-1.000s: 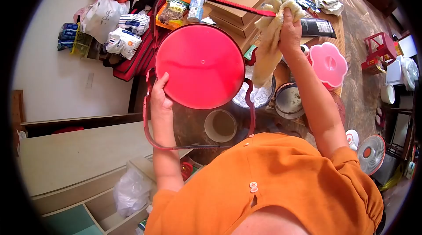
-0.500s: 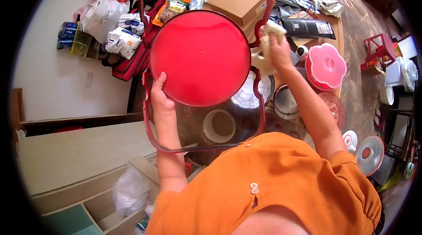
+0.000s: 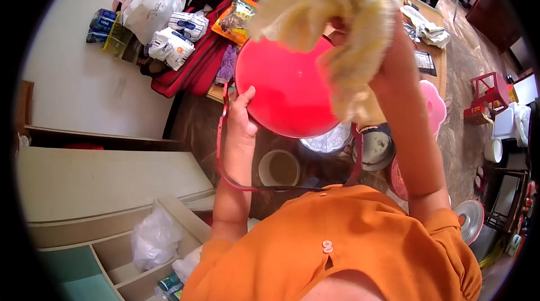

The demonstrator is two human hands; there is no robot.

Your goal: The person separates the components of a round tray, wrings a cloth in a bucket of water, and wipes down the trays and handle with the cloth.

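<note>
My left hand (image 3: 242, 114) grips the left edge of a shiny red round tray (image 3: 281, 87), its thumb on the face and its other fingers hidden behind. The tray is tilted up toward me. A dark red loop handle (image 3: 220, 152) hangs from its lower side, in front of my left forearm. My right hand (image 3: 398, 56) is closed on a crumpled cream-yellow cloth (image 3: 360, 25), raised near the camera and smeared by motion. The cloth covers the tray's upper right part from view, and I cannot tell whether it touches the tray.
Below stand a round bucket (image 3: 279, 169), a patterned silver plate (image 3: 328, 139) and a metal pot (image 3: 374, 149). At right are a pink flower-shaped box (image 3: 433, 107), a red stool (image 3: 489, 90) and a fan (image 3: 469, 219). Left are a drawer unit (image 3: 107, 185) and piled bags (image 3: 152, 14).
My right hand has lifted the cloth from beside the tray's right edge up toward the camera, in front of the tray's upper right. The tray has shifted right in view.
</note>
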